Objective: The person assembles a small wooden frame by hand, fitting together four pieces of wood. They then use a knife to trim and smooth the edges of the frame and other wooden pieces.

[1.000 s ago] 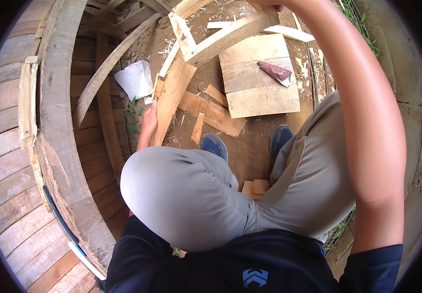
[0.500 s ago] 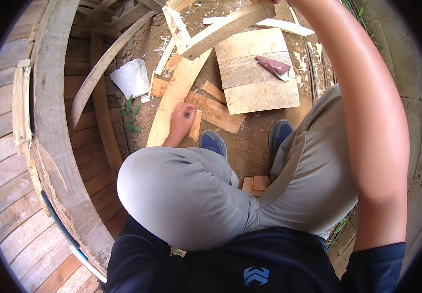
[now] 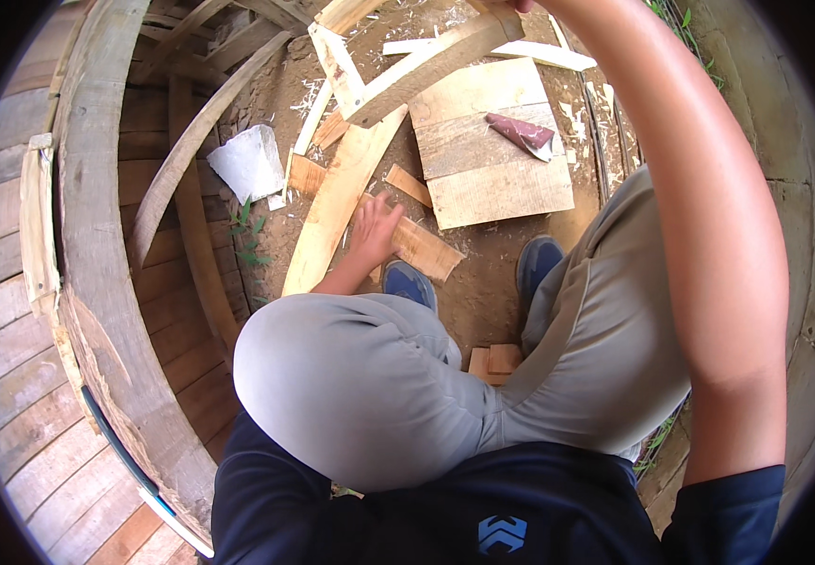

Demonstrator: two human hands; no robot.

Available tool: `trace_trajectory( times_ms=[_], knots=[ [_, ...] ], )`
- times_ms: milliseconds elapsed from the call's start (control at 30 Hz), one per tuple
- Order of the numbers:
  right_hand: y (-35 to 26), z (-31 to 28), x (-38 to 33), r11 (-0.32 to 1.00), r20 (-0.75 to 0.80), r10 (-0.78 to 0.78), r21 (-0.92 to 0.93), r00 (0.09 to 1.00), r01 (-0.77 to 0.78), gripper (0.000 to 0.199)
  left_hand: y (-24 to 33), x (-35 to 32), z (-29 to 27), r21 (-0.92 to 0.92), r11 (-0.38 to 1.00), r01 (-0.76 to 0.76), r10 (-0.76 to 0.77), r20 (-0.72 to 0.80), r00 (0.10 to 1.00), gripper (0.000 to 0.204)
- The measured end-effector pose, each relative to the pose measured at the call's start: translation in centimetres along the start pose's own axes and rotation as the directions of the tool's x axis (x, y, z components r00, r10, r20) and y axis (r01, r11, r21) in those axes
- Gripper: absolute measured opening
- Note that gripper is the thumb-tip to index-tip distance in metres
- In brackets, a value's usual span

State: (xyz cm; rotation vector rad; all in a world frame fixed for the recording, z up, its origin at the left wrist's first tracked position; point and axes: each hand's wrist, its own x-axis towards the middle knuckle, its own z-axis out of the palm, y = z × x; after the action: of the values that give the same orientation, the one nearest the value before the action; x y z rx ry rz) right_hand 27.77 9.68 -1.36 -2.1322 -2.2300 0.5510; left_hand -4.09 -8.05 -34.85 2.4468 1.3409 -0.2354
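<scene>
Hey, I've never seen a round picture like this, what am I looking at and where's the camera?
The camera is a wide fisheye lens worn on a person's head, looking down, so straight edges bend toward the rim. There is no machine, only two bare hands.

The grey shapes in the middle are the person's bent knees, with blue shoes on the dirt ground.

The left hand reaches down between a long pale plank and a small flat wood piece, touching it, fingers spread.

The right arm runs up the right side; its hand is cut off at the top edge, at the end of a curved wooden slat.

Also on the ground: a square board with a dark red folded sheet on it, a crumpled white sheet, and wood scraps. Curved wooden walls rise at the left.
</scene>
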Motion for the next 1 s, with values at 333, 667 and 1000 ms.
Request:
trace_trajectory(
  times_ms=[333,667,1000],
  knots=[
    [0.7,-0.3,0.3,0.996,-0.017,0.084,-0.035,0.996,-0.085,0.032,-2.5,0.9,-4.4,-0.312,0.94,-0.137,0.163,0.058,0.985,0.046],
    [3.2,-1.7,0.8,0.973,-0.266,0.21,0.149,0.941,-0.175,0.039,-4.6,2.3,-15.9,-0.751,0.625,-0.214,-0.352,-0.515,0.781,0.018],
    [7.0,-1.9,1.5,0.9,-0.35,0.411,0.302,0.842,-0.314,0.048,-3.6,4.6,-29.1,-0.617,0.585,-0.526,-0.49,-0.786,0.376,0.03]
  ],
)
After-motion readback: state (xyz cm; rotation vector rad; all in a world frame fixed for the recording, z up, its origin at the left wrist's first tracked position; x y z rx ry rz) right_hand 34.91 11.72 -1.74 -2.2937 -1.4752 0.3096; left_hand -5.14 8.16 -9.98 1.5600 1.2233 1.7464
